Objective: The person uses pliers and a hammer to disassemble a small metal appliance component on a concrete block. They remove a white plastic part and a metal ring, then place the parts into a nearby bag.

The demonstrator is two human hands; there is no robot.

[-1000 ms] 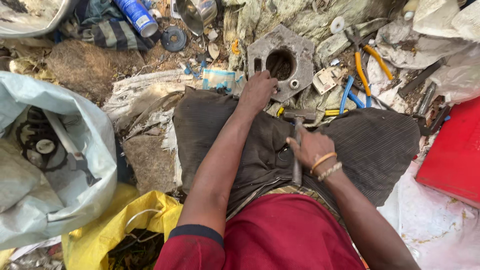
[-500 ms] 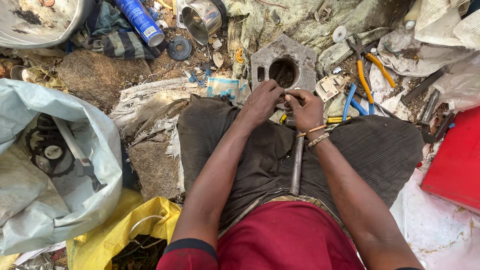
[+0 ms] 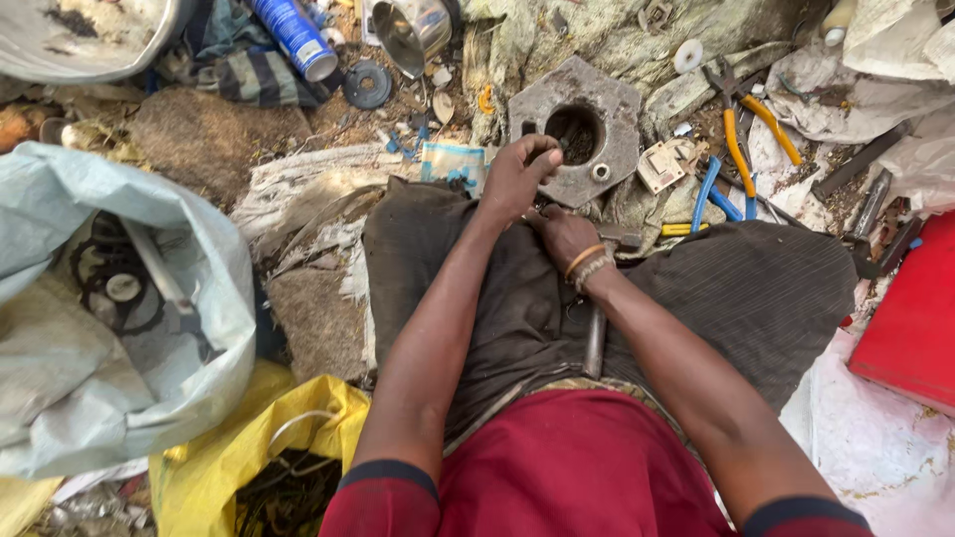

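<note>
A grey metal plate (image 3: pixel 607 119) with a round hole lies on the ground in front of my knees. My left hand (image 3: pixel 517 177) grips its near edge, with the fingertips curled at the rim of the hole. My right hand (image 3: pixel 565 235), with bangles at the wrist, is tucked just below the left hand at the plate's near edge, and its fingertips are hidden. A hammer (image 3: pixel 595 338) lies loose on my lap, with its head (image 3: pixel 625 237) beside my right wrist.
Orange-handled pliers (image 3: pixel 741 124) and blue-handled pliers (image 3: pixel 708 189) lie right of the plate. A blue spray can (image 3: pixel 295 38) and a metal cup (image 3: pixel 413 30) are at the back. A grey sack of parts (image 3: pixel 109 298) sits left, a yellow bag (image 3: pixel 249 447) near left, a red box (image 3: pixel 910 318) right.
My right hand let go of the hammer handle on my lap and moved up to the plate beside the left hand. The hammer stayed on my lap.
</note>
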